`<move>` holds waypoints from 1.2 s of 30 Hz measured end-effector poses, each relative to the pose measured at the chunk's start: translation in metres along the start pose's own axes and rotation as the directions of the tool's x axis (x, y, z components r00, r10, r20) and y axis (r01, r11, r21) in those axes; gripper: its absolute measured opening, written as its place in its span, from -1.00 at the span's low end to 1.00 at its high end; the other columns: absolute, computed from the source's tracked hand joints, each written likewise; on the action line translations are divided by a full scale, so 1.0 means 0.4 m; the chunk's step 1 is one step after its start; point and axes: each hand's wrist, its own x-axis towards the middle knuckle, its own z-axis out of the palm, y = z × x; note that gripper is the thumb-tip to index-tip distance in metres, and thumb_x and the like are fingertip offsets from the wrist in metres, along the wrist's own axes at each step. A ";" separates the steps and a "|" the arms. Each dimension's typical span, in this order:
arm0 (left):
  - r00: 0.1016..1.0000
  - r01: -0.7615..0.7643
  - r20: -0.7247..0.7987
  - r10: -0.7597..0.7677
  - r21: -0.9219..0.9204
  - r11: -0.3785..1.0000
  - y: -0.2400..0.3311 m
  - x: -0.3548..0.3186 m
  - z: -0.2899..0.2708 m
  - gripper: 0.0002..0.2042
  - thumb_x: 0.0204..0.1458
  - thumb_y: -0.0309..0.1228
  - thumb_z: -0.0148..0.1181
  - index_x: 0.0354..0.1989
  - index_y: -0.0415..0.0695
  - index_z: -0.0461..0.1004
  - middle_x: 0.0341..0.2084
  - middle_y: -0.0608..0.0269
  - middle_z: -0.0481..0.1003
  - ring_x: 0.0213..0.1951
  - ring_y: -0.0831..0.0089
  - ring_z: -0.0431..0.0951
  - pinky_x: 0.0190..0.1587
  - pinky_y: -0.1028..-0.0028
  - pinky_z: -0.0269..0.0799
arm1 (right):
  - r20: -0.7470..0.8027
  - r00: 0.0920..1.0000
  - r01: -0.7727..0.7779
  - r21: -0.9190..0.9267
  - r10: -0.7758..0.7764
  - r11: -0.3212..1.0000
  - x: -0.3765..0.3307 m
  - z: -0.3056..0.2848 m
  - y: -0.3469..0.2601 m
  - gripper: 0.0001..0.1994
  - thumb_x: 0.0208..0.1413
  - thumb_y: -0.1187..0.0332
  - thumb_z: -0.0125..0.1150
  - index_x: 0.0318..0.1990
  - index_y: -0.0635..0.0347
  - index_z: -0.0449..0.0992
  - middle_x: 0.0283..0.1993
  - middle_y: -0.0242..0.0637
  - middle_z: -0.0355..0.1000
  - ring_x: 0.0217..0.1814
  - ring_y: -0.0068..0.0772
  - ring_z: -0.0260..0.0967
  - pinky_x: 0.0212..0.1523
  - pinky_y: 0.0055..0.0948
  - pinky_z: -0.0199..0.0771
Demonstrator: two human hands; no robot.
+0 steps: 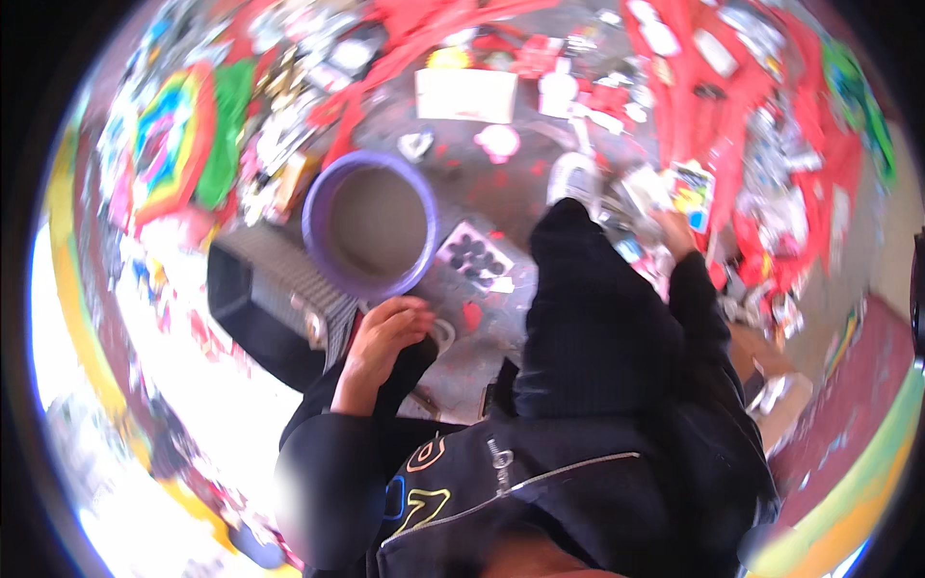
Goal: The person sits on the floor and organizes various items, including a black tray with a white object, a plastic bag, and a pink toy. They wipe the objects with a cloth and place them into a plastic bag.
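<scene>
My left hand (385, 332) hovers just below the near rim of a round purple tub (320, 252), its fingers loosely bent with nothing seen in them. The tub has a grey inside. My right hand (677, 234) reaches down past my right knee to a pile of small packets on the floor. Closest to it are a colourful card or packet (692, 196) in yellow, green and blue and a whitish packet (644, 189). Blur and the clutter hide its fingertips, so whether it grips anything cannot be made out.
A black-and-grey checked bag or box (279, 275) stands left of the tub. Between tub and leg lies a card with dark round pieces (474, 256). Red cloth (713, 116) and many small items surround the floor, with a white board (465, 94) ahead and a rainbow piece (169, 144) at left.
</scene>
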 end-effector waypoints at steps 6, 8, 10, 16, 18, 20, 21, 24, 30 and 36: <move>0.990 0.060 0.122 -0.063 0.026 0.998 -0.030 -0.004 0.020 -0.77 0.03 -0.41 -0.02 -0.18 -0.25 0.36 -0.30 0.17 0.45 -0.27 0.49 0.45 -0.18 0.56 0.35 | 0.162 0.691 -0.712 0.320 0.705 0.625 -0.060 0.000 0.006 -0.78 -0.13 0.31 0.16 -0.53 0.34 0.43 -0.56 -0.31 0.38 -0.58 -0.53 0.26 -0.56 -0.43 0.22; 0.986 0.090 0.132 -0.097 0.058 0.994 -0.047 -0.006 0.025 -0.77 0.03 -0.43 -0.05 -0.17 -0.26 0.36 -0.29 0.17 0.45 -0.25 0.49 0.44 -0.16 0.55 0.34 | 0.164 0.688 -0.725 0.159 0.707 0.670 -0.042 -0.007 -0.010 -0.75 -0.12 0.27 0.15 -0.53 0.35 0.43 -0.55 -0.26 0.39 -0.58 -0.51 0.26 -0.55 -0.44 0.23; 0.983 0.103 0.145 -0.114 0.079 0.991 -0.053 -0.013 0.032 -0.77 0.02 -0.44 -0.07 -0.16 -0.26 0.35 -0.29 0.16 0.44 -0.23 0.49 0.43 -0.15 0.53 0.33 | 0.209 0.690 -0.713 0.026 0.693 0.701 -0.021 -0.023 -0.040 -0.71 -0.09 0.22 0.11 -0.52 0.35 0.43 -0.55 -0.26 0.39 -0.56 -0.48 0.28 -0.52 -0.43 0.25; 0.988 0.055 0.140 -0.063 0.061 0.997 -0.029 -0.035 0.034 -0.80 0.00 -0.45 -0.06 -0.22 -0.26 0.37 -0.33 0.15 0.46 -0.26 0.45 0.45 -0.17 0.53 0.34 | 0.278 0.748 -0.557 -0.231 0.603 0.798 -0.009 -0.019 -0.015 -0.79 -0.08 0.27 0.06 -0.51 0.26 0.44 -0.58 -0.23 0.38 -0.56 -0.37 0.33 -0.53 -0.36 0.29; 0.985 0.032 0.164 -0.045 0.082 0.996 -0.014 -0.036 0.040 -0.80 0.00 -0.44 -0.04 -0.23 -0.26 0.37 -0.34 0.15 0.46 -0.26 0.45 0.45 -0.17 0.53 0.34 | 0.318 0.812 -0.381 -0.349 0.490 0.856 -0.027 -0.017 0.030 -0.82 -0.09 0.30 0.05 -0.51 0.22 0.44 -0.60 -0.22 0.37 -0.57 -0.33 0.34 -0.54 -0.33 0.29; 0.986 0.008 0.166 -0.020 0.072 0.997 -0.009 -0.044 0.041 -0.80 0.01 -0.43 -0.03 -0.23 -0.25 0.37 -0.34 0.17 0.45 -0.26 0.46 0.45 -0.17 0.53 0.34 | 0.402 0.876 -0.039 -0.492 0.267 0.870 -0.045 -0.021 0.080 -0.86 -0.09 0.32 0.04 -0.51 0.19 0.44 -0.61 -0.22 0.37 -0.58 -0.29 0.35 -0.56 -0.31 0.30; 0.982 -0.006 0.187 -0.007 0.072 0.997 -0.010 -0.046 0.039 -0.80 0.01 -0.42 -0.02 -0.23 -0.24 0.37 -0.34 0.18 0.45 -0.25 0.47 0.45 -0.16 0.53 0.34 | 0.428 0.887 0.096 -0.538 0.173 0.837 -0.062 -0.010 0.102 -0.87 -0.09 0.34 0.03 -0.51 0.17 0.44 -0.62 -0.21 0.37 -0.58 -0.27 0.36 -0.56 -0.29 0.31; 0.985 0.013 0.172 -0.015 0.010 1.000 -0.046 -0.056 0.027 -0.79 0.03 -0.39 -0.01 -0.22 -0.23 0.37 -0.33 0.25 0.45 -0.26 0.57 0.41 -0.20 0.60 0.31 | 0.468 0.876 0.220 -0.608 0.120 0.763 -0.042 -0.004 0.093 -0.84 -0.07 0.25 -0.01 -0.48 0.08 0.47 -0.57 -0.18 0.37 -0.49 -0.12 0.38 -0.49 -0.16 0.32; 0.989 0.063 0.127 -0.070 0.062 0.996 -0.006 -0.038 0.050 -0.80 0.01 -0.43 -0.03 -0.21 -0.25 0.36 -0.34 0.19 0.46 -0.30 0.49 0.45 -0.22 0.58 0.33 | 0.211 0.960 0.031 -0.737 0.186 0.676 -0.051 -0.039 -0.003 -0.88 -0.24 0.31 0.04 -0.61 0.06 0.49 -0.61 -0.20 0.34 -0.50 -0.25 0.38 -0.50 -0.28 0.36; 0.996 0.073 0.038 -0.076 0.056 0.996 -0.020 -0.025 0.058 -0.81 0.01 -0.45 -0.03 -0.22 -0.25 0.37 -0.35 0.17 0.47 -0.33 0.52 0.46 -0.25 0.60 0.35 | -0.234 0.803 -0.543 0.094 0.548 0.835 -0.037 -0.059 -0.088 -0.76 -0.25 0.22 0.09 -0.59 0.26 0.45 -0.55 -0.04 0.39 -0.44 -0.17 0.40 -0.40 -0.31 0.34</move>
